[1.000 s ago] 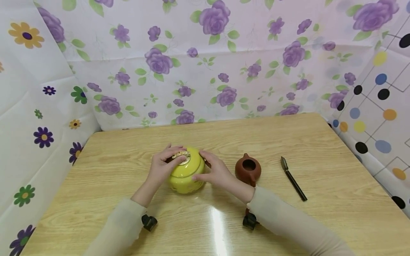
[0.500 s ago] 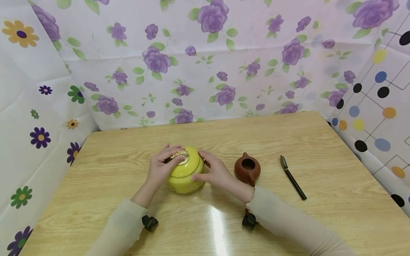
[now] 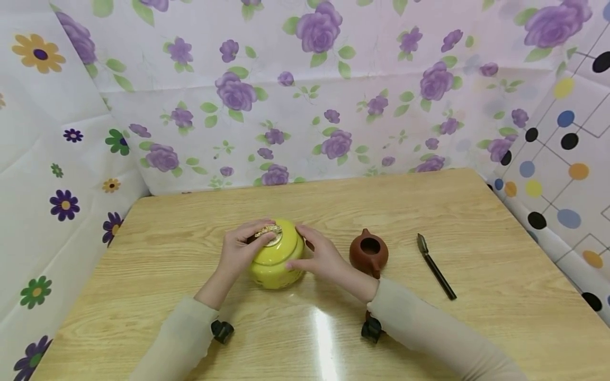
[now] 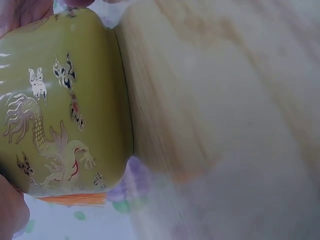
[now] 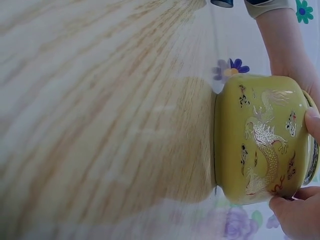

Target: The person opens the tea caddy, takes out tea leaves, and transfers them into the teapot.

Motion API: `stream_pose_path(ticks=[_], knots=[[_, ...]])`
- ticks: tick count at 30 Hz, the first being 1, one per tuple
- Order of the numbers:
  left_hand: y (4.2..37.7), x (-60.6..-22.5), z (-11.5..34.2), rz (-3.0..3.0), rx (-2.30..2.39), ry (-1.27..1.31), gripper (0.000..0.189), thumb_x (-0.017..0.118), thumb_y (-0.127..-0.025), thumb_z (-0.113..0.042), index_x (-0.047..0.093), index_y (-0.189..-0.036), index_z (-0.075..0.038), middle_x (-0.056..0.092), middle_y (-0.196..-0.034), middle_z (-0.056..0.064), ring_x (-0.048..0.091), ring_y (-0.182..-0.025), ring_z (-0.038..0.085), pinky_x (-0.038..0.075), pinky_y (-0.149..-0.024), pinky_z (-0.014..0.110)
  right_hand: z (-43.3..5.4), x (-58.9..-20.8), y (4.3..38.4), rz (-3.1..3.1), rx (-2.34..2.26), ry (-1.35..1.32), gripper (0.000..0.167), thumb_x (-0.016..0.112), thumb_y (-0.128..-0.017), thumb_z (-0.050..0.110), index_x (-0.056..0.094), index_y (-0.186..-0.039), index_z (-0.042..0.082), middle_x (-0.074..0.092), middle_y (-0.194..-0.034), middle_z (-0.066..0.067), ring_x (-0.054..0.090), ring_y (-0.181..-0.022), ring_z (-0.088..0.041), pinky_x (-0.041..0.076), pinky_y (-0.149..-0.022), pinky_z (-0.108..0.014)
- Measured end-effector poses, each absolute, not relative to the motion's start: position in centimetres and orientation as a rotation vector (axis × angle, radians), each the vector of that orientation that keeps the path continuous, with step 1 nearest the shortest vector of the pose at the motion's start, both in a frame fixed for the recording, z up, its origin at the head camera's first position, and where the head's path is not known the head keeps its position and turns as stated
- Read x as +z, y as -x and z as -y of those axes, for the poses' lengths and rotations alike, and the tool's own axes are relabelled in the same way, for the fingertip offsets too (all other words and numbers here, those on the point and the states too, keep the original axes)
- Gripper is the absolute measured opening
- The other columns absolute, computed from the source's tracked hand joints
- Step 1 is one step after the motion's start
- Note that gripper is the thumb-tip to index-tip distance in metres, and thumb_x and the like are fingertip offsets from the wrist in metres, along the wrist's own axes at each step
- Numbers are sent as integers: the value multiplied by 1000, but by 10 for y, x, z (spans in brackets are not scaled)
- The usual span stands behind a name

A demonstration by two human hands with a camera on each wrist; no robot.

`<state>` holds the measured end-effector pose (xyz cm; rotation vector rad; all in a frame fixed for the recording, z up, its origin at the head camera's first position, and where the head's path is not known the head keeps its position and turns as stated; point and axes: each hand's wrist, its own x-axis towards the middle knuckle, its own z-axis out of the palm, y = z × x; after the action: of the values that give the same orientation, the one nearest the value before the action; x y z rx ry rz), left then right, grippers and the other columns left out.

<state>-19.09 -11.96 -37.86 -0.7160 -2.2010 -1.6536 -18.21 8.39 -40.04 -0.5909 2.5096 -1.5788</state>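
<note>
A glossy yellow lidded jar (image 3: 274,272) stands upright on the wooden table, with a gold dragon on its side in both wrist views. My left hand (image 3: 240,246) reaches over the lid from the left and pinches its ornate gold knob (image 3: 269,231). From the right, my right hand (image 3: 324,256) holds the body, thumb at the front and fingers round the back. The lid (image 3: 281,246) lies on the jar's mouth. In the left wrist view, an orange fringe (image 4: 75,199) shows past the jar's far side. Something dark brown (image 3: 308,244) peeks out by my right fingers, mostly hidden.
A small reddish-brown clay teapot (image 3: 369,254), its mouth uncovered, stands just right of my right forearm. Farther right lies a slim dark tool (image 3: 437,267) with a pointed metallic tip. Black wrist cameras (image 3: 222,331) sit on both sleeves. Patterned cloth (image 3: 286,106) walls in the table.
The left hand's raised fingers have lowered slightly at the knob. The jar, the right hand and the other things keep their places; the head view shifts a little and back.
</note>
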Motion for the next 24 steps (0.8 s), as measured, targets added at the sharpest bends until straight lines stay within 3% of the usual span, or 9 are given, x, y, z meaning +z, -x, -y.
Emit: stream_pose_path(ticks=[4, 15, 24], knots=[[188, -373, 119, 2225, -1596, 724, 23, 69, -80, 9, 69, -103, 11, 68, -105, 25, 60, -109, 37, 49, -92, 15, -83, -400, 182, -2514, -1568, 591, 88, 81, -76, 18, 31, -146, -3, 32, -151, -20, 33, -139, -29, 38, -109, -41], [201, -398, 125, 2220, -1573, 647, 24, 73, -80, 0, 73, -104, 0, 70, -109, 16, 63, -109, 27, 49, -91, 14, -82, -402, 184, -2493, -1581, 583, 87, 80, -78, 16, 31, -145, -6, 35, -149, -19, 38, -136, -30, 40, -108, -40], [197, -394, 121, 2219, -1577, 571, 22, 72, -83, -7, 73, -104, -2, 70, -110, 15, 64, -107, 21, 52, -86, 15, -82, -401, 184, -2483, -1584, 616, 85, 79, -79, 16, 30, -146, -4, 36, -149, -17, 39, -135, -29, 40, -108, -40]])
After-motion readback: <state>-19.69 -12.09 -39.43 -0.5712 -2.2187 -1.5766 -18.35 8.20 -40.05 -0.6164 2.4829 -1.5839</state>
